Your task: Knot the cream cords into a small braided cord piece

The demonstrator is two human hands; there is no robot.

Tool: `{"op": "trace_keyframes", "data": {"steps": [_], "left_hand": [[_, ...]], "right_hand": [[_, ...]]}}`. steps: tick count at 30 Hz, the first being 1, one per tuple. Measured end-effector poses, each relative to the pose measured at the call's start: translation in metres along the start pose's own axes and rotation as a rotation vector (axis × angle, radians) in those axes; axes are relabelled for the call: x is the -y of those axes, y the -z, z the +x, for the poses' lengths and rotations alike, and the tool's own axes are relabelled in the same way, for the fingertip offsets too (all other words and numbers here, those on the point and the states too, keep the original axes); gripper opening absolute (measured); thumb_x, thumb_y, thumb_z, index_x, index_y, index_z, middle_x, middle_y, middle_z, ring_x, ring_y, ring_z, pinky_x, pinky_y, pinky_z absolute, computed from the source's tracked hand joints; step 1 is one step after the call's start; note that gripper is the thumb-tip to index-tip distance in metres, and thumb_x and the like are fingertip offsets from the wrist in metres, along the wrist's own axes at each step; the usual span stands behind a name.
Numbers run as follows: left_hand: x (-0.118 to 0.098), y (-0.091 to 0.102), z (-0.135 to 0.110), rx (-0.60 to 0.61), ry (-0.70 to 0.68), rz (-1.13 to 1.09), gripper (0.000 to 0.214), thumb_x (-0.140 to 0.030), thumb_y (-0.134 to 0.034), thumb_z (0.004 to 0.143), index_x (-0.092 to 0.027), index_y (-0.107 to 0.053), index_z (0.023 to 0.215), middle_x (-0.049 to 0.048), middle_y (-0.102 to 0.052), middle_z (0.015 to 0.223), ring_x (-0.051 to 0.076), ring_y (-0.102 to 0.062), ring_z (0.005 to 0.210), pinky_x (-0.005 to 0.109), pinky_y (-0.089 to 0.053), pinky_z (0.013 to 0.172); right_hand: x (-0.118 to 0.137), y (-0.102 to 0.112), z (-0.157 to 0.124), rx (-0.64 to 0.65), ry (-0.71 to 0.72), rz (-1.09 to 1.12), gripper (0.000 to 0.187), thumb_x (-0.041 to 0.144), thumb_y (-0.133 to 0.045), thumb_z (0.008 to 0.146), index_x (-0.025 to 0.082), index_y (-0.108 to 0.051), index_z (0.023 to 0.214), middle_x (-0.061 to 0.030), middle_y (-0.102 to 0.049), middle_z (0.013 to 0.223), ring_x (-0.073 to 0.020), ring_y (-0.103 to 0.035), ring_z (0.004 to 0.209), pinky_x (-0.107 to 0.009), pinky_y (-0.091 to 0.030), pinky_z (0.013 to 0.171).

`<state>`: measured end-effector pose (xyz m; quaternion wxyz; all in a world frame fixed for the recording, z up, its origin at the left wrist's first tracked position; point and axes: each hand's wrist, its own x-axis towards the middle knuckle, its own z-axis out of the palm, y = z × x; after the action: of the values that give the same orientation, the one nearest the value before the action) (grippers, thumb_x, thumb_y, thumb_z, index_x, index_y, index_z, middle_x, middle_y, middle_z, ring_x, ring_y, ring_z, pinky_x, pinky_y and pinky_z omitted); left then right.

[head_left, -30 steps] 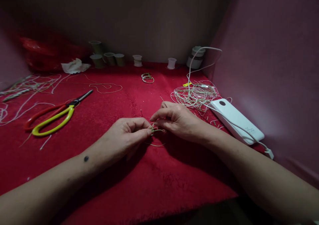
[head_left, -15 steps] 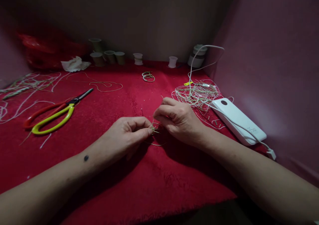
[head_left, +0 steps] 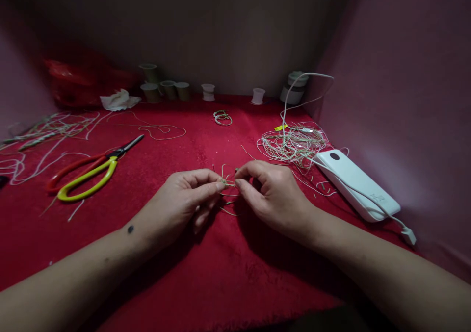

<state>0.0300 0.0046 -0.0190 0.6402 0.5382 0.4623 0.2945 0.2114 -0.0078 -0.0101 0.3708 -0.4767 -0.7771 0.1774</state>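
My left hand (head_left: pixel 184 199) and my right hand (head_left: pixel 272 192) meet at the middle of the red cloth (head_left: pixel 206 273). Both pinch a small knotted piece of thin pale-green cord (head_left: pixel 228 182) between thumb and forefinger. Loose cord ends stick up and out from between the fingertips. The rest of each hand's fingers curl in under the palm. Both forearms rest low over the cloth, reaching in from the near edge.
Scissors (head_left: pixel 88 172) with red and yellow handles lie at the left. A tangle of cord (head_left: pixel 292 143) sits right of the hands, beside a white power bank (head_left: pixel 356 185) with a white cable. Small spools (head_left: pixel 165 89) line the back wall. Loose cords (head_left: pixel 47 131) trail at far left.
My right hand has turned and dropped, its fingertips now level with the left hand's. The knot has shifted slightly right. The camera view has tilted a little.
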Motion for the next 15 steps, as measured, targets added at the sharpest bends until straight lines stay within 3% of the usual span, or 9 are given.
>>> {"op": "trace_keyframes", "data": {"steps": [5,7,9,12,15], "left_hand": [[-0.0008,-0.0020,-0.0007,-0.004,-0.001,-0.020,0.022,-0.033,-0.063,0.083,-0.017,-0.059,0.069,-0.0068,-0.049,0.046,0.005,-0.038,0.032,0.016,-0.032,0.030],[-0.0019,-0.0030,-0.0013,-0.011,-0.003,-0.024,0.021,-0.033,-0.063,0.083,-0.017,-0.059,0.071,-0.0064,-0.051,0.048,0.005,-0.039,0.032,0.016,-0.033,0.030],[-0.0029,-0.0037,-0.0017,-0.020,-0.001,-0.037,0.020,-0.033,-0.063,0.083,-0.017,-0.059,0.072,-0.0063,-0.052,0.050,0.005,-0.039,0.033,0.016,-0.034,0.031],[-0.0033,-0.0037,-0.0016,-0.041,0.001,-0.053,0.020,-0.032,-0.062,0.084,-0.017,-0.057,0.072,-0.0063,-0.053,0.051,0.004,-0.039,0.033,0.016,-0.033,0.031],[-0.0019,-0.0023,-0.0009,-0.040,-0.007,-0.053,0.019,-0.032,-0.062,0.084,-0.018,-0.058,0.074,-0.0064,-0.055,0.051,0.004,-0.040,0.033,0.015,-0.032,0.031]], "right_hand": [[0.0027,-0.0084,0.0017,0.190,-0.434,0.382,0.003,0.016,-0.056,0.083,0.015,-0.058,0.084,-0.0014,-0.064,0.069,-0.0087,-0.053,0.049,-0.022,-0.041,0.048],[0.0039,-0.0076,0.0023,0.181,-0.535,0.475,0.004,0.019,-0.056,0.084,0.016,-0.054,0.086,0.0003,-0.062,0.068,-0.0075,-0.049,0.043,-0.022,-0.038,0.042],[0.0050,-0.0042,0.0011,0.018,-0.456,0.407,0.009,0.018,-0.058,0.082,0.016,-0.053,0.088,-0.0013,-0.064,0.074,-0.0084,-0.053,0.049,-0.022,-0.041,0.046],[0.0059,0.0004,-0.0027,-0.228,-0.162,0.171,0.007,0.015,-0.058,0.082,0.015,-0.057,0.089,-0.0058,-0.067,0.087,-0.0122,-0.060,0.069,-0.025,-0.046,0.061],[0.0064,-0.0019,-0.0047,-0.085,-0.087,0.100,0.011,0.009,-0.055,0.082,0.015,-0.064,0.079,-0.0049,-0.068,0.078,-0.0137,-0.061,0.073,-0.027,-0.047,0.070]]}}
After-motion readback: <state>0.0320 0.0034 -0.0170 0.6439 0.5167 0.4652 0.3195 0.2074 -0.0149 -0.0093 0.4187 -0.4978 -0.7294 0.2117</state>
